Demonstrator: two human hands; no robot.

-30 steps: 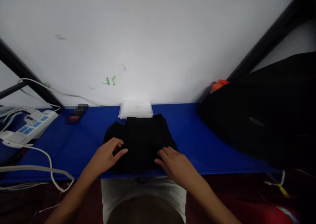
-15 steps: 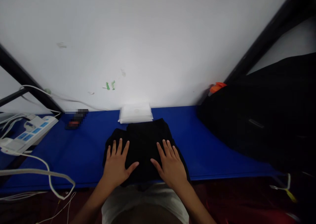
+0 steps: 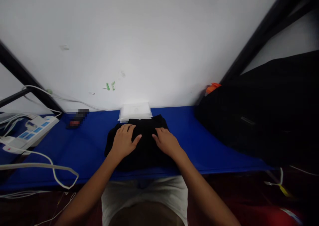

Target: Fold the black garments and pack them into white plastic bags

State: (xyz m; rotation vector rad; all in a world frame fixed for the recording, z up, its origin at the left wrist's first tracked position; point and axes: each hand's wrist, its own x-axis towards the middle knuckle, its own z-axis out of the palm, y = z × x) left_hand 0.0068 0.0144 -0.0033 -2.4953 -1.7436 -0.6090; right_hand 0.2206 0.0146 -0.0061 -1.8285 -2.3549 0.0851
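A folded black cloth [image 3: 147, 153], seemingly a garment, lies on the blue surface [image 3: 211, 153] right in front of me. My left hand [image 3: 124, 141] rests on its left half, fingers bent down into the fabric and thumb pointing inward. On the right half, my right hand [image 3: 167, 140] has its fingers curled onto the fabric too, with the thumb toward the middle. Both hands press or grip the cloth from above; the fingertips are partly sunk out of sight. Just behind the cloth, against the wall, sits a flat white packet [image 3: 135, 111].
On the left lie a white power strip [image 3: 32, 131] with blue sockets, loose white cables [image 3: 59, 167] and a dark, blurred-out object [image 3: 77, 119]. A large black bag [image 3: 259, 116] fills the right side, with something orange [image 3: 212, 88] behind it. The white wall [image 3: 159, 46] bounds the back.
Both hands have slid forward over the cloth, and their fingers have gone from flat and spread to bent. The cloth's near edge now sits farther from me. The view has shifted slightly.
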